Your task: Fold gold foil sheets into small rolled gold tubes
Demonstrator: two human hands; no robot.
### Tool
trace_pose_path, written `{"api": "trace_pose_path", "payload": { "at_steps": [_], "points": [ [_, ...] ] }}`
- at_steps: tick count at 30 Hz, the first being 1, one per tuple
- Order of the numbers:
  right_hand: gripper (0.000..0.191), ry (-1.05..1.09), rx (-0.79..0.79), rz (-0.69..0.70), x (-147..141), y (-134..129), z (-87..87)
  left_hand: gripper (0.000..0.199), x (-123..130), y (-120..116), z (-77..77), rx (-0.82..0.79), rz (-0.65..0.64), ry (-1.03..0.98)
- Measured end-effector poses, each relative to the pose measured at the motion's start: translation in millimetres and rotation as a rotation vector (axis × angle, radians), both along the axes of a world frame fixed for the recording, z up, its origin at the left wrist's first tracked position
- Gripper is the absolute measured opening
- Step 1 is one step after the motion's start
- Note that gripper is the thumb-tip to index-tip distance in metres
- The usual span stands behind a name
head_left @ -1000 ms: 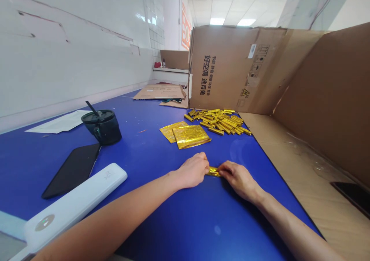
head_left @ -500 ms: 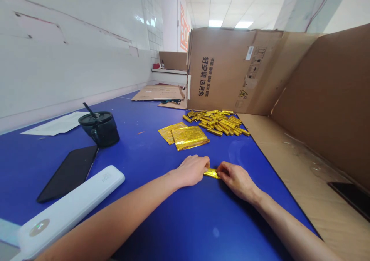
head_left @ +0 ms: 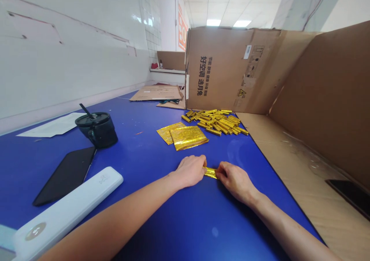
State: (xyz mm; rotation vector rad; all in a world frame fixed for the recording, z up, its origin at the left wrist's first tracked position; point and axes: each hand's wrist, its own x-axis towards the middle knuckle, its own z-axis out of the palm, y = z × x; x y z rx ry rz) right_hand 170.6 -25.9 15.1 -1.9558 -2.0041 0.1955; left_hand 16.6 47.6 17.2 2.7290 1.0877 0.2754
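Observation:
A narrow strip of gold foil paper (head_left: 211,172) lies flat on the blue table between my hands. My left hand (head_left: 191,170) is closed on its left end, the fingertips curled down and partly hidden. The right end is pinched between the thumb and fingers of my right hand (head_left: 233,177). Just beyond, flat square sheets of gold foil paper (head_left: 189,137) lie in a stack, one sheet sticking out to the left. Behind them is a loose heap of small gold foil rolls (head_left: 218,121).
On the left are a dark lidded mug (head_left: 98,130) with a straw, a black phone (head_left: 65,174), a long white device (head_left: 72,209) and a white paper (head_left: 50,125). Cardboard (head_left: 225,68) walls the back and right. Flattened cardboard (head_left: 156,93) lies farther off.
The whole view has shifted slightly to the left. Both hands keep their hold on the strip, with hardly any other movement.

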Motion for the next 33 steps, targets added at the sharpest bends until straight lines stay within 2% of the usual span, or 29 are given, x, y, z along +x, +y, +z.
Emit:
{"api": "trace_pose_path", "payload": {
  "at_steps": [3, 8, 13, 17, 21, 25, 27, 30, 33],
  "points": [
    [0.011, -0.023, 0.027, -0.009, -1, -2, -1.8, 0.01, 0, -1, -0.2, 0.016, 0.002, -0.017],
    [0.029, -0.075, 0.048, 0.0, 0, -4, -3.0, 0.008, -1, -4, 0.1, 0.1, -0.042, -0.037],
    [0.011, -0.07, 0.049, -0.007, 0, -6, -2.6, 0.006, -2, -6, 0.6, 0.132, -0.106, -0.019],
    [0.004, 0.007, 0.077, -0.01, 4, -6, -3.9, 0.005, -4, -5, -1.7, 0.083, -0.122, -0.107],
    [0.009, 0.251, 0.051, -0.012, 6, -7, -5.1, 0.008, -2, -2, -6.0, -0.132, -0.048, -0.334],
    [0.019, 0.63, -0.038, 0.011, 3, -8, -5.6, 0.013, 2, 1, -9.8, -0.501, -0.017, -0.652],
    [0.022, 0.755, -0.052, -0.017, 1, -10, -5.2, 0.018, 3, 1, -9.3, -0.657, 0.04, -0.818],
    [0.023, 0.868, -0.028, -0.084, -2, -10, -3.9, 0.022, 3, 0, -5.5, -0.735, 0.1, -0.995],
    [0.023, 0.927, -0.001, -0.125, -3, -11, -3.6, 0.018, 2, -3, -2.4, -0.784, 0.064, -0.999]
  ]
}}
